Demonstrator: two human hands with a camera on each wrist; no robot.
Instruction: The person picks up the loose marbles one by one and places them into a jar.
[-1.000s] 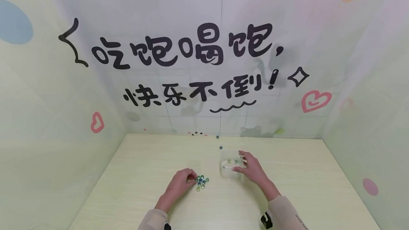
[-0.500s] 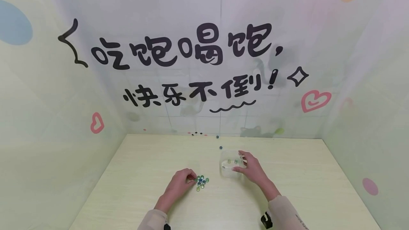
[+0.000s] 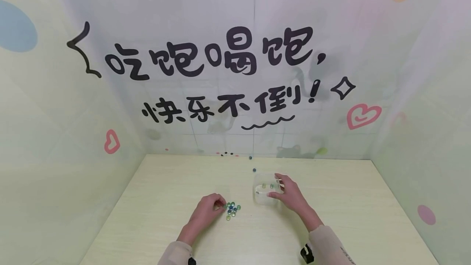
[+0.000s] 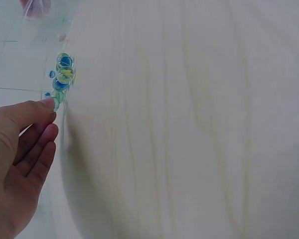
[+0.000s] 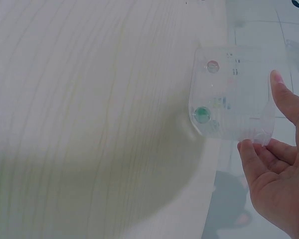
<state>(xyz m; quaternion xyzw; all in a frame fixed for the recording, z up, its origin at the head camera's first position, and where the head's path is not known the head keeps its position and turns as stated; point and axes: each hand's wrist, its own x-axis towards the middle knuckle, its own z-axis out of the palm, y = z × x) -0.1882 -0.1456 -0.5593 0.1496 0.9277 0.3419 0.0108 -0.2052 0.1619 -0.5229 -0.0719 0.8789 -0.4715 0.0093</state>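
My left hand (image 3: 209, 209) is at the left edge of a cluster of glass marbles (image 3: 230, 207) in green, blue and yellow. In the left wrist view, its thumb and fingertips pinch a greenish marble (image 4: 56, 103) beside the others. A clear plastic container (image 3: 260, 199) stands upright to the right of the cluster, with a few marbles inside. My right hand (image 3: 292, 196) grips that container from its right side, thumb on the near side and fingers on the far side. Through its wall in the right wrist view, a green marble (image 5: 202, 115) and a paler marble (image 5: 213, 66) show.
Two dark blue marbles lie apart behind the container: one marble (image 3: 254, 170) close to it, another marble (image 3: 250, 158) by the back edge. The pale wooden table (image 3: 154, 199) is enclosed by printed fabric walls (image 3: 184, 142) at the back and sides.
My left hand shifts very slightly at the edge of the marble cluster. The right hand, the container and the loose marbles stay where they were.
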